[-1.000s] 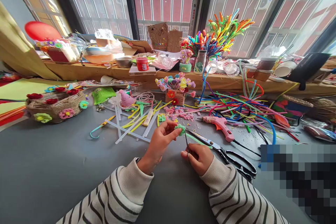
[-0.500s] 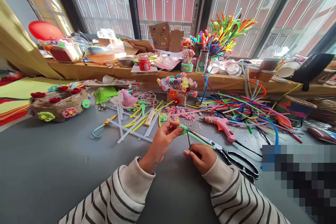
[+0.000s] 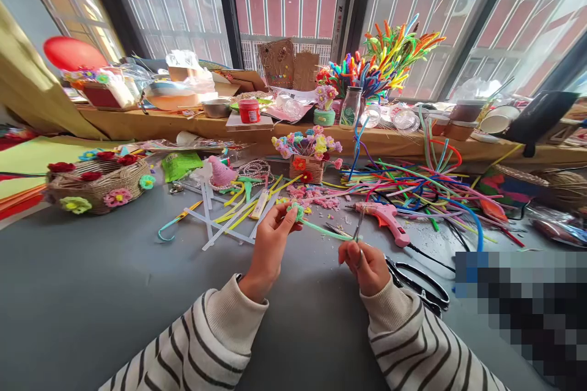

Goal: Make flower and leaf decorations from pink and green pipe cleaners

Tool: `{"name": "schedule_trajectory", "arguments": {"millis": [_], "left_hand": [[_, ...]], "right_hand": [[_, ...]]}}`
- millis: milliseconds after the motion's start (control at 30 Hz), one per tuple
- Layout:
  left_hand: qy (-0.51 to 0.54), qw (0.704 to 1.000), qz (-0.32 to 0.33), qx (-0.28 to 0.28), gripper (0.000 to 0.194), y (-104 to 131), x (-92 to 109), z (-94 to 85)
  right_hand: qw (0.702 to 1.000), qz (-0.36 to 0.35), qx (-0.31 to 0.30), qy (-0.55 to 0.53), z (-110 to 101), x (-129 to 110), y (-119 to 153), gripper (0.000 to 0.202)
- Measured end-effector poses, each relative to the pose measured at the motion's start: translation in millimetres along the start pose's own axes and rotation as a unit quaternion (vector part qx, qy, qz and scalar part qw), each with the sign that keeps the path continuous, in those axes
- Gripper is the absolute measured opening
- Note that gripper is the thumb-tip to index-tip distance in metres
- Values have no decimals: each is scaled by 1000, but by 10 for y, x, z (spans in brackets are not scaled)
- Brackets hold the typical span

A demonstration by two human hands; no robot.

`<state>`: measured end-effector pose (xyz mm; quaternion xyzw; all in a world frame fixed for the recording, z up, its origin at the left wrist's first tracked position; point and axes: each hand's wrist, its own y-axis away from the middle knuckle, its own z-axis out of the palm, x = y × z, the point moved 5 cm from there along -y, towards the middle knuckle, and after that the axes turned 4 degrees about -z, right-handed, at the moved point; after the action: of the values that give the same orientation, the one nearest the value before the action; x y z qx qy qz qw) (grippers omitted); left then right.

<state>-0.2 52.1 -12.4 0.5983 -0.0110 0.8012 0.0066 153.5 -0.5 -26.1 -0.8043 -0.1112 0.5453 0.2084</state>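
Observation:
My left hand (image 3: 270, 244) is closed in a pinch on a small mint-green fuzzy flower (image 3: 297, 212). From it a mint-green strand (image 3: 323, 231) runs right, drawn nearly straight, to my right hand (image 3: 364, 261). That hand's fingers are closed around a slim metal tool (image 3: 358, 225), which points upward; its exact kind is not clear. Beneath the strand and the right hand lie large black-handled scissors (image 3: 422, 281), partly covered. Right behind the tool is a pink glue gun (image 3: 385, 219).
Clear glue sticks (image 3: 217, 226) and yellow strips lie left of the hands. Pink fluff scraps (image 3: 316, 197) and a small flower basket (image 3: 306, 166) are behind. Colourful stems (image 3: 413, 186) pile up at right. A larger woven basket (image 3: 98, 186) stands left.
My right hand has moved right, away from the flower, and the green strand now stretches between the hands. My left hand has shifted left and slightly up with the flower.

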Motion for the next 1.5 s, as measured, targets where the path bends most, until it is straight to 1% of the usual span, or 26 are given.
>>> {"name": "schedule_trajectory", "arguments": {"millis": [100,167,200,233,300,367,400,467,600,667,767,900,1067,1233,1500], "left_hand": [[16,999,6,34,24,-7,11,-40],[16,999,3,35,23,-9,5,-43],[9,1000,0,28,23,-7,-2,-34],[1,1000,-4,17,23,-4,-11,-19],[-15,1000,-12,-19,22,12,-26,31],[-26,998,-18,-58,21,37,-35,86],[-31,996,-23,-76,20,50,-38,111],[-44,993,-34,-100,20,72,-38,146],[-79,988,-46,-122,20,90,-32,176],[-90,987,-48,-123,20,90,-33,176],[-96,987,-45,-122,19,91,-34,172],[-96,987,-42,-122,18,99,-26,173],[-95,989,-31,-111,17,93,-12,172],[-99,990,-18,-98,17,82,-12,163],[-97,989,-21,-110,16,84,2,179]], "right_hand": [[993,64,62,-79,-84,108,-11,52],[989,91,86,-81,-109,156,-15,52],[990,91,80,-67,-100,160,-20,52],[994,84,60,-47,-72,150,-25,53],[999,50,-21,5,35,96,-28,55],[992,11,-109,64,154,31,-11,57],[986,-4,-140,91,197,5,0,57],[975,-27,-178,128,249,-34,18,57],[961,-60,-218,160,288,-67,45,52],[957,-67,-224,172,293,-66,53,48],[955,-70,-216,190,293,-55,57,45],[954,-71,-214,200,296,-32,60,45],[952,-65,-221,202,297,-30,63,40],[952,-49,-213,216,296,-56,60,38],[951,-48,-220,210,305,-23,55,35]]}}
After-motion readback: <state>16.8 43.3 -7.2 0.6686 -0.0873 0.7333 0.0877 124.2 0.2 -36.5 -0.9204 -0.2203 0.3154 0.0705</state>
